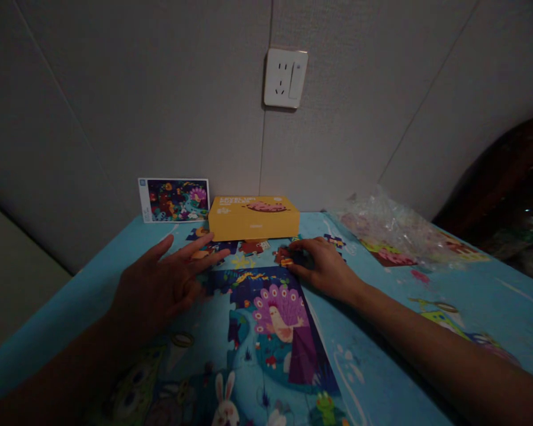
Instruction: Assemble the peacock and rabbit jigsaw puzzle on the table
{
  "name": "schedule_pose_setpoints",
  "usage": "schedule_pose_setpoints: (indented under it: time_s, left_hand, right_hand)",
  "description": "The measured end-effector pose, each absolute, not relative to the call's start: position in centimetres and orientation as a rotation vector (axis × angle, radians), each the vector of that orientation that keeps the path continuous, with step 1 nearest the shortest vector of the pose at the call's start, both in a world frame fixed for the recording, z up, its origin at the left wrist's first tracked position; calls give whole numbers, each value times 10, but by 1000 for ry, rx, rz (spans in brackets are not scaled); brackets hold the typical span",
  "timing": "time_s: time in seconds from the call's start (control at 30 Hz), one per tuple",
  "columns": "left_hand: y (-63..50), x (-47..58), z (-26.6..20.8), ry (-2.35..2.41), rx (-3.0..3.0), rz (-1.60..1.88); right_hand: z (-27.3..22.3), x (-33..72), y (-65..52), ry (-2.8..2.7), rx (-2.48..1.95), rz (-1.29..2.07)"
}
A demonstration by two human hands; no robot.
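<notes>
My right hand (326, 267) has its thumb and fingers closed on a brownish jigsaw puzzle piece (282, 256) just beyond the puzzle's far edge. My left hand (157, 287) hovers to the left with its fingers spread and nothing in them. Below and between both hands lies a partly joined jigsaw puzzle (266, 349), showing a pink peacock, a white rabbit and a green frog. Its left side has a jagged edge. Loose pieces, among them a brown and white one (252, 247), lie along the front of the yellow puzzle box (254, 226). My left fingers hide some of them.
A picture card (177, 201) of the puzzle scene leans on the wall left of the box. Crumpled clear plastic (395, 228) covers other printed sheets at the right. The blue cartoon tablecloth (484, 296) reaches the wall, which has a white socket (285, 78).
</notes>
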State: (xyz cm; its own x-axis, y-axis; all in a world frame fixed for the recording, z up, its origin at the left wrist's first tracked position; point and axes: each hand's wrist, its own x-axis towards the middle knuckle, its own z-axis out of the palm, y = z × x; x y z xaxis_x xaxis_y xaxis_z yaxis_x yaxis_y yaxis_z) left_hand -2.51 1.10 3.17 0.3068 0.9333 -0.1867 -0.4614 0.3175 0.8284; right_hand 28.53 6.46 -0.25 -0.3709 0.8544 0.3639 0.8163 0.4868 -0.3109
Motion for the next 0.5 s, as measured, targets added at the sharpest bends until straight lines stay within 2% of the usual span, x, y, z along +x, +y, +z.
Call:
schedule_pose_setpoints:
  time_s: [0.17,0.4,0.5]
  left_hand:
    - [7,-19,21,670,896,828]
    - [-9,-9,6,523,1075,477]
    - [-9,-10,5,577,1048,497]
  right_hand:
    - [2,285,62,-2169,-1356,106]
    - [15,248,16,-2292,-695,298]
    - [13,243,16,-2329,-700,302]
